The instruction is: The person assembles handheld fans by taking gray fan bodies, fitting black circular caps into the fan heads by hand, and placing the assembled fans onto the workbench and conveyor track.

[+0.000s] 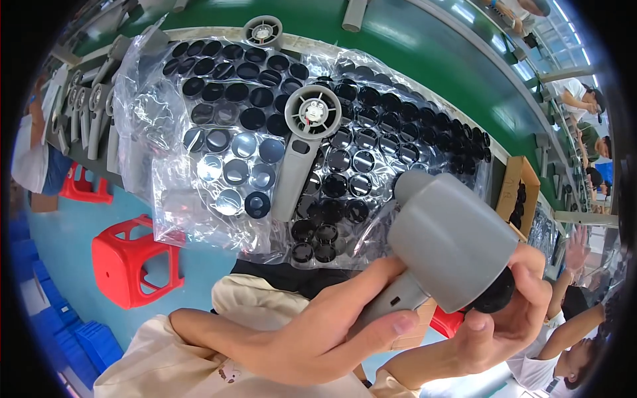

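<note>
My left hand (332,325) is closed round the handle of a grey handheld fan (451,239), shaped much like a hair dryer. The fan's wide barrel tilts down to the right, and a small slot shows on its handle. At the barrel's lower end, my right hand (507,312) pinches a round black cap (494,292) against the opening. How far the cap sits in the barrel is hidden. On the plastic-covered table beyond lies a second grey fan (295,172), its ring end showing spokes and a white centre.
Rows of black round caps (252,119) lie on clear plastic sheets (186,219). A further fan head (262,32) stands at the far edge, and more grey fans (96,119) at left. A cardboard box (524,179) stands right. Red stools (126,265) are on the floor; co-workers sit at right.
</note>
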A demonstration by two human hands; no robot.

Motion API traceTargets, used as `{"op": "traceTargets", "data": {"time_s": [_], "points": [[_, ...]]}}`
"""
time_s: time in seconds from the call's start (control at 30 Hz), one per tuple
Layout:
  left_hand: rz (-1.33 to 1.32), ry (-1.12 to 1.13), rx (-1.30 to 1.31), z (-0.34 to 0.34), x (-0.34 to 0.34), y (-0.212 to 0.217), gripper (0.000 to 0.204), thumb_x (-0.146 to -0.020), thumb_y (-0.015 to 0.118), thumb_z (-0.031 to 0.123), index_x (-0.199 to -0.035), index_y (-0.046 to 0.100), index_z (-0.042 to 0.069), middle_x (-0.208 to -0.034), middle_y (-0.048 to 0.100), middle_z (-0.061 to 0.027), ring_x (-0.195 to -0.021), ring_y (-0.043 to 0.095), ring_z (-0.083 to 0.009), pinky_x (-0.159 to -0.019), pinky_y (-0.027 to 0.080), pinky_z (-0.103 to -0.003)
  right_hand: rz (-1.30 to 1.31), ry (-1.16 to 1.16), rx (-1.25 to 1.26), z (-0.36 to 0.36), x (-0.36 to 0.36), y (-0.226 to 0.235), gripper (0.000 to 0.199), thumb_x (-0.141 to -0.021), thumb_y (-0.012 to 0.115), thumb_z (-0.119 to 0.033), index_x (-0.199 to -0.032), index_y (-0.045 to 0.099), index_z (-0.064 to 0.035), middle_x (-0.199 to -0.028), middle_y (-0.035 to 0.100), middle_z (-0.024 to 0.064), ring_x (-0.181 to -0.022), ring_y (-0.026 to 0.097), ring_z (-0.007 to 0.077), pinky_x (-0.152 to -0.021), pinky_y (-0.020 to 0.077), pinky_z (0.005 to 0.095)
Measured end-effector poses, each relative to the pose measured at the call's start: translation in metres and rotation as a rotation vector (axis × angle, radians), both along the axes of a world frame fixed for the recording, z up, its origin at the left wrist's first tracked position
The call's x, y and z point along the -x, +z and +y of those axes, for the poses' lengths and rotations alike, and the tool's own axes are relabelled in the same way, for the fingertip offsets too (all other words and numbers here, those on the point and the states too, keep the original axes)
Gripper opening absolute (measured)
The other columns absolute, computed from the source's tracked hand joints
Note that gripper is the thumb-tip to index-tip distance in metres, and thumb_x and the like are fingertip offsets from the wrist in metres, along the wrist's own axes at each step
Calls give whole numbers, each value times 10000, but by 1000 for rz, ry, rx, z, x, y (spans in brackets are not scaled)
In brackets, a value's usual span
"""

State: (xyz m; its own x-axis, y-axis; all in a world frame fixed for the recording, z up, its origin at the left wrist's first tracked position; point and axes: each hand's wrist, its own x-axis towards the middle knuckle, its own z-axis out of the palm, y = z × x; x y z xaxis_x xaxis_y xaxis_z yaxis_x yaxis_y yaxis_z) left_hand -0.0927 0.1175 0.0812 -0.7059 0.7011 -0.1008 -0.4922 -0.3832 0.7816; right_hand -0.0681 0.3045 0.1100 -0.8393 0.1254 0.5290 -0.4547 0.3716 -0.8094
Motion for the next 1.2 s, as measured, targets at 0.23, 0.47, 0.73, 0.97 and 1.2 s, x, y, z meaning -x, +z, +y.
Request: {"op": "traceTargets", "data": {"time_s": [0.23,0.47,0.73,0.97,1.2], "points": [[111,4,60,0,5,3,444,-937,506,133,-1293,321,-57,-1002,527,-118,-854,517,-137,-750,429,-270,-26,12,-201,3,0,7,628,-565,819,-54,-1120,533,14,-1029,523,255,-886,566,245,-782,458,304],[209,110,77,3,1,-6,462,-928,550,198,-1257,372,-72,-997,550,-168,-821,560,-184,-713,452,-294,-36,-45,-169,-10,1,7,619,-549,833,-40,-1100,557,19,-1027,535,231,-892,570,244,-756,468,309],[187,129,110,1,1,-5,453,-918,554,157,-1258,373,-84,-1028,547,-183,-855,577,-205,-737,464,-299,-92,-30,-300,-6,1,15,640,-572,832,-55,-1138,547,35,-1019,536,213,-890,567,239,-758,462,297],[217,151,135,2,1,-5,442,-901,570,111,-1249,385,-90,-1017,552,-180,-835,571,-192,-715,466,-285,-112,-155,-376,-30,8,34,426,-669,683,150,-1081,592,91,-1015,592,206,-790,591,190,-651,489,227],[231,154,170,-1,2,-2,440,-886,588,76,-1241,402,-105,-980,569,-177,-791,572,-192,-671,466,-277,-152,-141,-395,-31,8,41,464,-666,696,151,-1110,572,101,-1054,578,202,-849,584,202,-686,497,249]]}}
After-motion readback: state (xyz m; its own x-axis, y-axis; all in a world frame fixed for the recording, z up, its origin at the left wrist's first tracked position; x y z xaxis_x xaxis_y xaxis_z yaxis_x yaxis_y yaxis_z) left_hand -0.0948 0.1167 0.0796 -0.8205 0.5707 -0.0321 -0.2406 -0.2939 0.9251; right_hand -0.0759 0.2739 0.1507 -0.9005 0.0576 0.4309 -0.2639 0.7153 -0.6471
